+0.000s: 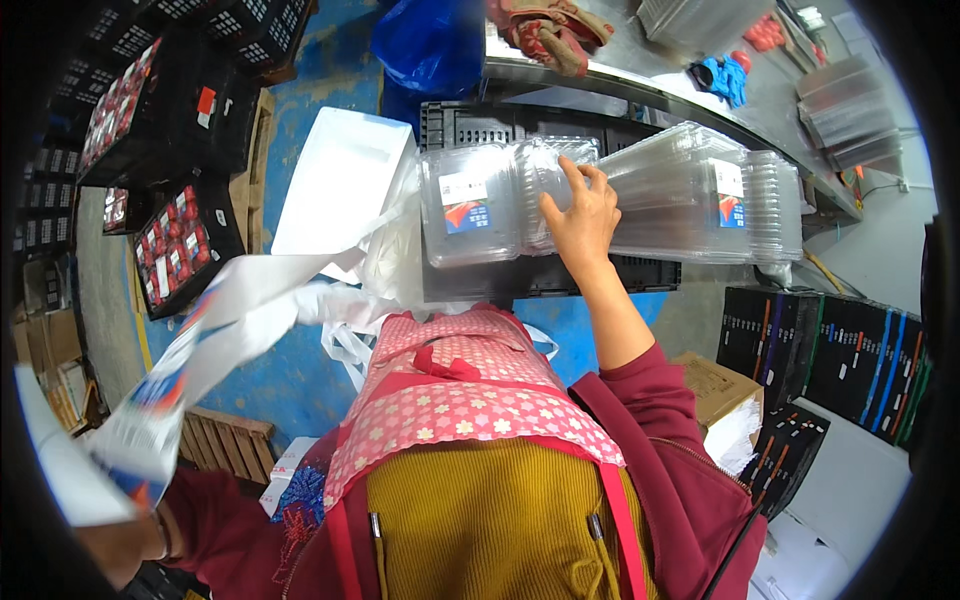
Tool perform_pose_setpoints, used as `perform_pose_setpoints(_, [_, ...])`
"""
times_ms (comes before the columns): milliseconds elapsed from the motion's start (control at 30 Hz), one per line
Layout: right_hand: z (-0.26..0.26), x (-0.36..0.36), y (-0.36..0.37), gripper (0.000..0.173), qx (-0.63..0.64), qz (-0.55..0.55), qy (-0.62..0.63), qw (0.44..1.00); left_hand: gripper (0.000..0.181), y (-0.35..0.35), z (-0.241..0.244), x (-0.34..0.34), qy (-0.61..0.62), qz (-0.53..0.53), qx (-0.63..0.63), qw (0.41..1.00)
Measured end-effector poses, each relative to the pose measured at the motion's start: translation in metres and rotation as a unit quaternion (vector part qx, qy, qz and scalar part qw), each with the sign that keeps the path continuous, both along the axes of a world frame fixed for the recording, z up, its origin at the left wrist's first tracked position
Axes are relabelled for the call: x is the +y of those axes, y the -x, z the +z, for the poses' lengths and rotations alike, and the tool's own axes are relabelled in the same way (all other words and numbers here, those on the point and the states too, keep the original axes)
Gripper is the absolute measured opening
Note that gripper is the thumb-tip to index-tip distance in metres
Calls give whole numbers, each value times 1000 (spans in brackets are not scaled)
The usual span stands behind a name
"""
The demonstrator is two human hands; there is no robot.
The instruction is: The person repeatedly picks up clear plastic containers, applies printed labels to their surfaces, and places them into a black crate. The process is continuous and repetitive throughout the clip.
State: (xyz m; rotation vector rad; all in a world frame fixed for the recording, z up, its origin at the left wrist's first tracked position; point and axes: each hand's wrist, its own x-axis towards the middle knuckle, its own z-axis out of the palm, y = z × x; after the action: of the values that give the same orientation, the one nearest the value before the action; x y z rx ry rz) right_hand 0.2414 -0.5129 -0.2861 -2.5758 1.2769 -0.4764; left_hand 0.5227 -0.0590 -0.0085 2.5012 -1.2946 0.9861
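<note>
At the lower left my left hand (112, 551) is blurred and partly hidden behind a strip of printed labels (169, 409) that it holds. The strip runs twisted back toward a white box (341, 180). My right hand (585, 214), fingers spread, lies over nested clear plastic clamshell containers (536, 191); whether it presses on them is unclear. Left of that hand, the front container (442, 244) bears a label (465, 204). To its right a longer nested stack (667, 202) shows a similar label (730, 193).
Black plastic crates (480, 124) lie beneath the containers. Beyond is a metal worktable (622, 82) with gloves (555, 30) and more clear containers (847, 112). Packed red fruit (176, 236) sits in black crates at left. A cardboard box (716, 382) stands at right.
</note>
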Motion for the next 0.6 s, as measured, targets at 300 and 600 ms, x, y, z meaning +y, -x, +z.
perform_pose_setpoints(300, [216, -20, 86, 55, -243, 67, 269, 929, 22, 46, -9, -72, 208, -159, 296, 919])
perform_pose_setpoints(600, [144, -207, 246, 66, 4, -51, 38, 998, 12, 107, -75, -181, 171, -236, 454, 842])
